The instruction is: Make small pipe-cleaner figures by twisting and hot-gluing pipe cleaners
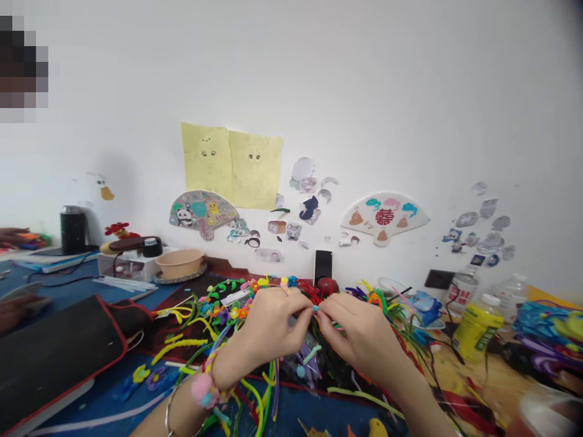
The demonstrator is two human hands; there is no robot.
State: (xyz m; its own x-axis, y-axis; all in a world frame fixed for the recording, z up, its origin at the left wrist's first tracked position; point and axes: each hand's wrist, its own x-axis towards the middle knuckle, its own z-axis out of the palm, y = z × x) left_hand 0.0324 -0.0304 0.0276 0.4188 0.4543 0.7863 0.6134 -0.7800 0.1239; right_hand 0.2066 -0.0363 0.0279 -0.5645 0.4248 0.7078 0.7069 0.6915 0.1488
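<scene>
Near: left wrist [195, 403] wears a metal bangle [169, 413] and a pink pom-pom bracelet [204, 388]; loose pipe cleaners [262, 394] in yellow, green and purple lie under it.
Left hand: [268, 325] fingers curled in, pinching from the left, gripping a short teal pipe cleaner [316, 308].
Right hand: [364, 334] closed the same way, fingertips meeting the left ones on that piece from the right.
Held piece: in the air just above the desk [501, 388], between the hands, mostly hidden by fingers; exact shape can't be told.
Under hands: a dense pile of colored stems [218, 321] and a red tangle [310, 291], just below and far of the fingertips.
Left: a black case [54, 358] on a blue mat [104, 388]; another person's hand [13, 309] at the edge.
Right: a yellow bottle [478, 328] and a clear bottle [462, 291] near the wall.
Far: a phone [323, 267] upright, a tan bowl [180, 262], and paper cutouts [230, 164] on the wall.
Risk: a looser pinch could drop the teal pipe cleaner into the pile, where it would be hard to find; stems could also snag the bracelet if the left wrist drags.
</scene>
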